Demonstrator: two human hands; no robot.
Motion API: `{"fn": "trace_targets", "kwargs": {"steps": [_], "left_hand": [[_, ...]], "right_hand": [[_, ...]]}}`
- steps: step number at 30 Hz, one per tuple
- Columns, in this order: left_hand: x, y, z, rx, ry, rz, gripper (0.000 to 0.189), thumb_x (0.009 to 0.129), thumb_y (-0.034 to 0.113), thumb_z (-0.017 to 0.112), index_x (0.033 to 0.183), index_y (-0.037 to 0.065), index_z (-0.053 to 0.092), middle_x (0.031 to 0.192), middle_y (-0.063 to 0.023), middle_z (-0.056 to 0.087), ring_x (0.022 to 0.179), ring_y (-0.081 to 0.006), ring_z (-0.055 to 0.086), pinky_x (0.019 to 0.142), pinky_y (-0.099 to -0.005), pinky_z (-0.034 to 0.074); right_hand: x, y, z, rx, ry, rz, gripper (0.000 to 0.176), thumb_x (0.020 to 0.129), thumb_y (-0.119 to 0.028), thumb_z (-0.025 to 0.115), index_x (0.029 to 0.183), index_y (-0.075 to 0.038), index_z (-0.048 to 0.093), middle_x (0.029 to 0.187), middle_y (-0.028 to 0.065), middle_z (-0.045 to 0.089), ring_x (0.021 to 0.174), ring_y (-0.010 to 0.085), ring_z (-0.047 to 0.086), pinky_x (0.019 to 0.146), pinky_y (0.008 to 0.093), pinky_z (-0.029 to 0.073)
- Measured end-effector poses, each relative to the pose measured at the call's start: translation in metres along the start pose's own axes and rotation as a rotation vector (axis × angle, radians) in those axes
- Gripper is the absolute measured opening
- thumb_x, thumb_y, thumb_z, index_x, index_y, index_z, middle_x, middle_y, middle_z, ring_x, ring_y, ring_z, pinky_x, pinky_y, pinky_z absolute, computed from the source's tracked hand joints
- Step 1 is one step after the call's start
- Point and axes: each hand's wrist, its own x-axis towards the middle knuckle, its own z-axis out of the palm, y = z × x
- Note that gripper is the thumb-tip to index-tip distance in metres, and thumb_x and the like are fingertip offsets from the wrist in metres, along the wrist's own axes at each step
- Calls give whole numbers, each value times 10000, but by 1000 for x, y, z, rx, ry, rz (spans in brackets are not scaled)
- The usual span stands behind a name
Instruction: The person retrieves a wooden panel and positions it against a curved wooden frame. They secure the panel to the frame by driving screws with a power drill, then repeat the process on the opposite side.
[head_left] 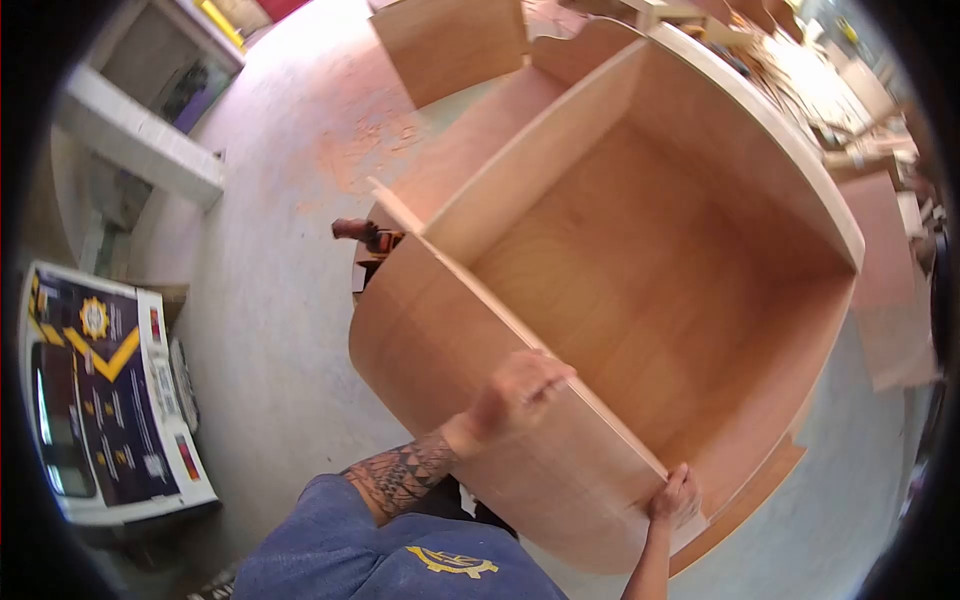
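A large open wooden cabinet (600,290) stands before me, with a divider board (540,150) across its inside. Along the top of its near curved panel (450,350) runs a thin wooden strip (480,288), its far end sticking out past the corner. My left hand (515,393) is closed in a fist at the middle of this strip; it is slightly blurred, and what its fingers hold, if anything, is hidden. At the strip's near end, my right hand (676,496) is wrapped over the strip and panel edge.
A tool with a reddish-brown handle (358,230) sits at the cabinet's left corner. Sawdust (365,145) lies on the floor. A loose panel (450,50) stands behind, wood scraps (770,85) pile at the upper right, and a parked van (120,400) is at left.
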Motion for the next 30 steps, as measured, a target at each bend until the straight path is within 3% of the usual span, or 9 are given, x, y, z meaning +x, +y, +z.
{"fn": "trace_targets", "kwargs": {"steps": [7,9,14,17,19,21,23,25,30], "left_hand": [[-39,-138,-196,434,742,-394,257,1077,139,680,1304,23,705,1186,-137,760,1106,-287,727,955,-414,587],[-75,-226,-241,246,772,-821,382,1072,172,686,1414,10,637,1223,-150,757,1127,-261,725,951,-406,585],[-120,-403,-255,-51,489,-1214,644,983,154,786,1534,-45,516,1314,-199,731,1185,-275,722,1003,-397,578],[-112,-482,-249,5,466,-1096,717,960,135,810,1559,-71,473,1332,-202,724,1203,-283,716,1021,-400,573],[-97,-469,-251,45,479,-1139,600,963,140,795,1484,-52,567,1296,-221,739,1197,-346,725,1027,-432,575],[-113,-486,-255,645,169,-898,415,989,136,746,1360,-32,668,1236,-247,747,1195,-418,717,1020,-469,579],[-118,-473,-246,550,189,-863,235,1015,116,676,1211,1,734,1175,-260,746,1177,-460,699,1028,-503,573],[-137,-486,-235,650,-388,-747,230,1029,98,636,1226,5,710,1193,-266,734,1161,-458,707,1044,-513,572],[-165,-549,-215,708,-380,-587,277,1022,81,621,1287,24,677,1296,-295,689,1184,-467,706,1054,-521,578]], "right_hand": [[10,36,26,210,49,22,541,1097,-367,545,709,-14,678,605,107,630,593,252,590,619,453,458],[8,28,17,128,36,35,518,1112,-328,548,738,-2,696,638,115,648,613,235,610,620,412,467],[10,44,20,160,64,66,513,1103,-324,544,743,-2,716,641,110,659,617,230,618,632,400,483],[7,51,19,185,48,89,498,1096,-312,539,733,-12,702,650,90,662,623,215,613,640,386,486],[9,47,18,217,62,65,496,1098,-312,537,731,-17,693,658,79,656,629,202,604,645,373,483],[12,52,18,213,24,40,495,1101,-313,535,737,-18,693,664,74,647,633,193,592,647,365,476],[9,47,13,196,52,33,503,1102,-313,537,729,-11,686,657,75,645,628,192,586,641,370,470],[9,41,10,192,48,42,505,1101,-313,539,725,-9,683,654,77,644,624,193,582,640,373,469],[8,39,12,169,93,45,508,1098,-308,542,713,-6,679,642,86,645,617,199,583,637,383,472]]}}
